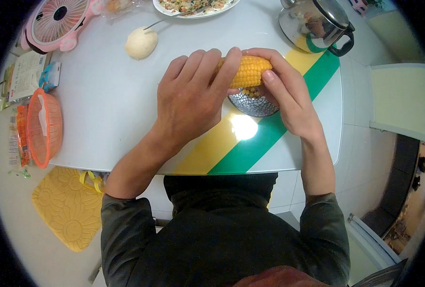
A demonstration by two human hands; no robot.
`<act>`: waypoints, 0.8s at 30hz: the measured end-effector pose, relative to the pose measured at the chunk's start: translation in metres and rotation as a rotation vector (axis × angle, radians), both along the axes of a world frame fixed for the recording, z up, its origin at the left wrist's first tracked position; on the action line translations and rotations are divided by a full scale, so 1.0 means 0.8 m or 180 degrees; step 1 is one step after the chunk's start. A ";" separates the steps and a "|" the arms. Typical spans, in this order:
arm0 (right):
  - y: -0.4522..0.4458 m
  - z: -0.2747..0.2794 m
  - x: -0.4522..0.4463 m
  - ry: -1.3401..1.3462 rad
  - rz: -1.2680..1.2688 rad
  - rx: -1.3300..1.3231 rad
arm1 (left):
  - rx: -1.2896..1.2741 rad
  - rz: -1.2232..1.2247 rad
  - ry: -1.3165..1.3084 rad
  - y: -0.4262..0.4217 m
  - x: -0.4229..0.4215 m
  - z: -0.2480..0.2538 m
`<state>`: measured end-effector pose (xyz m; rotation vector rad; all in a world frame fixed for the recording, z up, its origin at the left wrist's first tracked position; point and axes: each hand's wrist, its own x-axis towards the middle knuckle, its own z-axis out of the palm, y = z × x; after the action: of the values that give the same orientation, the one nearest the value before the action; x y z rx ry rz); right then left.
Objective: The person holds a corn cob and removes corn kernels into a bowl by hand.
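A yellow ear of corn (251, 71) is held between both hands, lying roughly level above a small patterned bowl (254, 106). My left hand (193, 91) wraps round the cob's left part, with its back to the camera, and hides that end. At the right end, my right hand (289, 88) grips the cob, its thumb on the near side and its fingers behind. Loose kernels (251, 92) show in the bowl under the corn. Part of the bowl's rim is hidden by the hands and the cob.
A pale round bun (141, 43) lies on the white table (97, 115) beyond my left hand. Farther back is a plate of food (197, 15) with a utensil. A metal kettle (313, 24) stands back right; a pink fan (59, 21) and orange basket (54, 126) are left.
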<state>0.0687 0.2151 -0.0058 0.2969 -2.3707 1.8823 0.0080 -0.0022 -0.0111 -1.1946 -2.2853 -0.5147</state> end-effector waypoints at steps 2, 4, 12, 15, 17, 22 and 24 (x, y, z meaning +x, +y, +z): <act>0.001 -0.001 -0.001 0.0141 0.0020 0.0039 | -0.0006 0.0012 -0.0019 0.000 0.001 0.001; 0.001 0.010 0.002 -0.0115 0.0037 0.0028 | -0.0017 0.0031 -0.0003 0.000 0.002 0.002; 0.000 0.010 0.002 -0.0189 -0.0026 0.0302 | -0.0200 0.0150 0.0214 0.004 0.006 -0.003; 0.002 0.007 0.002 -0.0088 0.0027 0.0317 | -0.0190 0.0152 0.0357 0.004 0.005 -0.004; 0.004 0.005 0.001 0.0008 0.0059 0.0364 | -0.0144 0.0131 0.0352 0.004 0.004 -0.006; 0.005 0.002 0.000 0.0161 0.0085 0.0432 | -0.0087 0.0095 0.0217 0.002 0.003 -0.006; 0.004 0.000 -0.001 0.0232 0.0080 0.0462 | -0.0077 0.0089 0.0185 0.001 0.003 -0.006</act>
<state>0.0678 0.2186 -0.0057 0.4019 -2.4696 1.6816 0.0102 -0.0011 -0.0158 -1.1721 -2.2618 -0.4377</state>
